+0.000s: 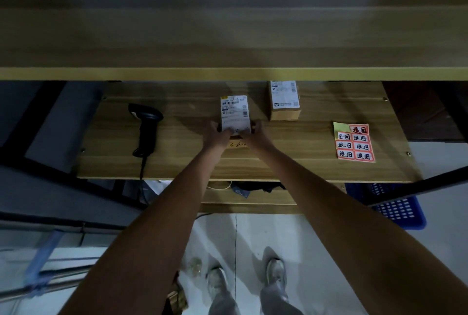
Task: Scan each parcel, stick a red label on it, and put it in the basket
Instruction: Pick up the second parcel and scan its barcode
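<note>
Both hands on one parcel [234, 113], mid-surface [253, 165], under the overhanging upper shelf [228, 35]. Left hand [217, 134] grips the near-left corner, right hand [256, 132] the near-right corner; the fingers of each are curled closed around the box's near end. Box looks to be resting on or just off the wood, can't tell which.

Step, as I read it: fetching this parcel to get it scanned. No red label visible on it, so scan and sticker both look outstanding.

Next move needs: one hand freed for the scanner [145, 127], which lies well off to the left on the surface, cable trailing over the front edge. Other hand keeps the parcel with its barcode side up and facing the scanner head. Then peel one from the sticker sheet [355, 142], far right of the surface. Blue basket [397, 210] sits below, lower right, partly hidden behind a black frame bar.

Parcel look: small brown cardboard box, long and narrow, top almost fully covered by a white shipping label with barcodes and a yellow strip at the far edge. Print too small to read. Rigid, light-looking, should handle fine one-handed.

Second parcel [285, 103] stands just beyond to the right, similar box, white label, partly under the shelf, also no red sticker showing.
</note>
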{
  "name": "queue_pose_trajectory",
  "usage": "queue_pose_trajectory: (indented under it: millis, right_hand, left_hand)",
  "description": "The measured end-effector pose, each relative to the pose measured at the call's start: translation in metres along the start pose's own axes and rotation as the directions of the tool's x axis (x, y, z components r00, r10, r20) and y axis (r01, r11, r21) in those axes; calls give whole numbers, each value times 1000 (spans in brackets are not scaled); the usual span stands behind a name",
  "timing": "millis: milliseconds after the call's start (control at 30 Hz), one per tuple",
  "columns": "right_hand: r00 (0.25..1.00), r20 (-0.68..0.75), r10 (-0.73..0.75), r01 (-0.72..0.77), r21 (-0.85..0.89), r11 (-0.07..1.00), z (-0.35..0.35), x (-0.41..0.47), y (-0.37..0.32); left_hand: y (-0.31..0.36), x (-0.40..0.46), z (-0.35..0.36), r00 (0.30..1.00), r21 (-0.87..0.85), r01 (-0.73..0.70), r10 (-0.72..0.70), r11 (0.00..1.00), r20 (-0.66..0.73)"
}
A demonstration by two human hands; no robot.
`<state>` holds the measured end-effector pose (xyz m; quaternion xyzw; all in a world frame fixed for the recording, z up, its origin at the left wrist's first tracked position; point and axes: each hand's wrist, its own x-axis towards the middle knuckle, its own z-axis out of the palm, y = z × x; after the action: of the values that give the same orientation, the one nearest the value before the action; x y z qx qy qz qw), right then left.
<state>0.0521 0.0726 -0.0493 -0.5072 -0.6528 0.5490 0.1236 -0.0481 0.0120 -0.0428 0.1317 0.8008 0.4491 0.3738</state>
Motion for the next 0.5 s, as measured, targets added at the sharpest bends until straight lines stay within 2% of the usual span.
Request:
queue_pose_trajectory:
  millis: [67, 167, 300, 367, 500]
  right_hand:
    - [1000, 20, 15, -17, 107, 994, 5, -7, 1]
    - [999, 36, -2, -4, 161, 987, 9, -19, 5]
    - [995, 101, -3, -28, 311, 950, 14, -36, 6]
    - [991, 132, -26, -19, 328, 945, 20, -43, 10]
    - [991, 135, 20, -79, 446, 891, 30, -55, 1]
  left_hand:
    - [-3, -8, -7, 1000, -58, -7, 7, 998, 11]
    - [-14, -15, -27, 998, -174, 15, -4, 985, 61]
    - [-29, -21, -53, 959, -277, 10, 69, 961, 275]
    - [-31, -27, -64, 935, -284, 48, 58, 958, 351]
    - [-34, -27, -92, 945, -334, 101, 15, 937, 326]
